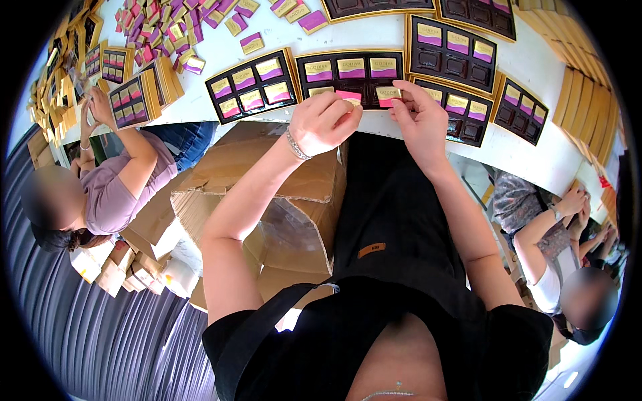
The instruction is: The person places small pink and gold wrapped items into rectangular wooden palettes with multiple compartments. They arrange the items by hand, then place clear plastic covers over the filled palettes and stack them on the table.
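Observation:
In front of me on the white table lies a gold-edged chocolate box with a dark tray. Three gold-and-purple wrapped chocolates fill its far row, and another wrapped piece shows in the near row. My left hand, wearing a bracelet, pinches a pink-and-gold wrapped chocolate over the near row. At that row's right end, the fingers of my right hand close on a second pink-and-gold chocolate. A box with both rows filled sits to the left.
Half-filled boxes stand to the right and behind. Loose wrapped chocolates are heaped at the far left. Stacked boxes line the right side. An open carton is below the table edge. Co-workers sit left and right.

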The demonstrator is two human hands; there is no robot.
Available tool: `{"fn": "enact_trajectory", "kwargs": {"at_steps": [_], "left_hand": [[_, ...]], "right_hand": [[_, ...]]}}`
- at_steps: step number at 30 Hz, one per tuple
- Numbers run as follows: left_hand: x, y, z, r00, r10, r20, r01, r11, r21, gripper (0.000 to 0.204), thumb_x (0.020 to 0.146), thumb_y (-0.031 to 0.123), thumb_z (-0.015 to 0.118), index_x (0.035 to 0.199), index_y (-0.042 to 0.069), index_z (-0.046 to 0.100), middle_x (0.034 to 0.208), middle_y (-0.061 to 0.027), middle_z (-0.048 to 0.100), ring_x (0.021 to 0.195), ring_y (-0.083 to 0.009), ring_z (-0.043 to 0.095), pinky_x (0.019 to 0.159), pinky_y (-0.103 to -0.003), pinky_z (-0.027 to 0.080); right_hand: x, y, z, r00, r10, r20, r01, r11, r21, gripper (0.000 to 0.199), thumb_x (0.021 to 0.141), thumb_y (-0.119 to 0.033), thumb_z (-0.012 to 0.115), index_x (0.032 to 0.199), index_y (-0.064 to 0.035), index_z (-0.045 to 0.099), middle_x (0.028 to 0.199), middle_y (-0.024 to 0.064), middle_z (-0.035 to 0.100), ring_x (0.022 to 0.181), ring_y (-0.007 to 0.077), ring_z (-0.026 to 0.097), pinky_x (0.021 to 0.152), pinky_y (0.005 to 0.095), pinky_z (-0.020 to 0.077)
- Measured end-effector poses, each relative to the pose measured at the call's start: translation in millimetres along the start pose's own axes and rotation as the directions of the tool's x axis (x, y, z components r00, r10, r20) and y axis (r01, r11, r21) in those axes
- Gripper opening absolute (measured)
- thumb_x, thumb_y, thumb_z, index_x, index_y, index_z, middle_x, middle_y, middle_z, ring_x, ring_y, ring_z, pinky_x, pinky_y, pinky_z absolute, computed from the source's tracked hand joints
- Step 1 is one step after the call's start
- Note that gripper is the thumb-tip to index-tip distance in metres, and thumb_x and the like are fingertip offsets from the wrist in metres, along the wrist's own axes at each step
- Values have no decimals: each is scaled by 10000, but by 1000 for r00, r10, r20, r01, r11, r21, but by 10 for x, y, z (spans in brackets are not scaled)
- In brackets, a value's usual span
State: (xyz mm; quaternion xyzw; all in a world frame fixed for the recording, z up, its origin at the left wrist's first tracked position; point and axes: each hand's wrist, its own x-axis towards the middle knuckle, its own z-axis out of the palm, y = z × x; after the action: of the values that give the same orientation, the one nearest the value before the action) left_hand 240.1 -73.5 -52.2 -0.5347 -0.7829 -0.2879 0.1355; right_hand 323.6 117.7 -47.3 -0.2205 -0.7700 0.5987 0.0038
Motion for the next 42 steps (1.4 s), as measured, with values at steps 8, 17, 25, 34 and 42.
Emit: {"fn": "enact_trajectory", "kwargs": {"at_steps": [8, 17, 25, 34, 42], "left_hand": [[76, -245, -86, 982, -151, 116, 183, 917, -354, 192, 666, -56, 651, 809, 64, 604, 1067, -83, 671, 981, -280, 650, 773, -343, 567], [223, -456, -42, 965, -180, 191, 236, 911, -337, 235, 625, -128, 650, 772, 55, 636, 1004, -61, 707, 967, -259, 656, 775, -324, 546], [34, -881, -284, 905, -421, -56, 415, 905, -97, 238, 715, -128, 641, 834, 71, 696, 959, -78, 723, 872, -248, 684, 764, -321, 545], [-146, -2549, -624, 777, -565, -277, 622, 621, 477, 359, 809, 263, 737, 1142, 145, 669, 950, -83, 697, 897, -274, 649, 785, -383, 513], [267, -2089, -732, 855, -482, -192, 516, 751, 413, 400, 784, 279, 760, 1142, 129, 661, 1005, -66, 695, 930, -281, 643, 827, -399, 505]], "right_hand": [[52, -75, -50, 996, -77, 48, 88, 953, -291, 271, 816, 3, 661, 1081, -33, 617, 898, 119, 606, 713, 229, 618, 642, 322, 502], [-78, -80, 160, 707, -665, 242, 696, 594, -403, 329, 746, 7, 637, 1072, -29, 657, 1179, 111, 605, 1059, 284, 606, 866, 401, 499], [-56, 7, 224, 719, -389, 577, 695, 401, -596, 712, 726, -296, 734, 1370, -95, 503, 1461, 10, 440, 1366, 167, 389, 1100, 540, 293], [193, -223, 15, 586, -202, 785, 793, 342, -504, 816, 763, -362, 714, 1463, -126, 367, 1518, -7, 361, 1419, 170, 299, 1167, 489, 221], [192, -286, -110, 594, -341, 728, 771, 498, -396, 756, 782, -266, 735, 1423, -54, 395, 1446, 96, 456, 1354, 259, 412, 1128, 436, 311]]}}
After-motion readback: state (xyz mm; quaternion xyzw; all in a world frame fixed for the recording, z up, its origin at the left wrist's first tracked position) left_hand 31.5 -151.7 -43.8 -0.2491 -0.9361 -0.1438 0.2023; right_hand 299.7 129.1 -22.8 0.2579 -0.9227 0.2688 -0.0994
